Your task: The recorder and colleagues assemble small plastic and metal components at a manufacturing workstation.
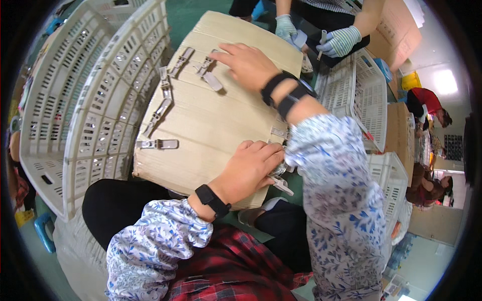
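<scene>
A cardboard sheet [201, 120] lies in front of me with several grey clips on it. My right hand [248, 65] reaches over its far part, fingers apart, with fingertips at the upper end of a grey clip [205, 66]. Close by lie a second clip [182, 61] and, farther left, a bent pair [164, 85]. Another clip [157, 144] rests at the left edge. At the right edge, my left hand [246, 170] curls its fingers around some clips [281, 184], which it partly hides. A further clip [278, 133] lies just beyond that hand.
White plastic crates [108, 95] stand along the left, and another white crate [369, 90] is at the right. Across from me, a co-worker's striped gloved hands [342, 41] hold a small rod-like thing. Cardboard boxes [399, 130] and other people are farther right.
</scene>
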Motion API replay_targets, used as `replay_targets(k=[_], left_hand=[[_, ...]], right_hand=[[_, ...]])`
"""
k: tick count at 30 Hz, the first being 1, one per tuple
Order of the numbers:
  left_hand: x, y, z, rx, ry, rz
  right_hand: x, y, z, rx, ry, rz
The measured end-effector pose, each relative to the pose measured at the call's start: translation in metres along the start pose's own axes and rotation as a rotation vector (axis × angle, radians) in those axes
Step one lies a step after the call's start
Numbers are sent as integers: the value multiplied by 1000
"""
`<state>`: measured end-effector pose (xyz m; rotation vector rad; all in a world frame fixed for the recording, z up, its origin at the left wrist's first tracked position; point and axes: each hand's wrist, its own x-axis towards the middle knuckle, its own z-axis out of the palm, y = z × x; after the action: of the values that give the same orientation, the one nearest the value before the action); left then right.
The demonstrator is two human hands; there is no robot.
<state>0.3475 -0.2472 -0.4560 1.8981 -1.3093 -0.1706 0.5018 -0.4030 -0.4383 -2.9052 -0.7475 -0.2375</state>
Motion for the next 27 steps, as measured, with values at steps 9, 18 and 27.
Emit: replay_targets(k=[9, 18, 27], left_hand=[[7, -7, -3, -37, -28, 14], [5, -7, 0, -29, -71, 12], [6, -4, -13, -55, -86, -21]], right_hand=[[13, 27, 33, -113, 68, -103], [13, 20, 34, -86, 8, -23], [-86, 34, -31, 290, 152, 320]])
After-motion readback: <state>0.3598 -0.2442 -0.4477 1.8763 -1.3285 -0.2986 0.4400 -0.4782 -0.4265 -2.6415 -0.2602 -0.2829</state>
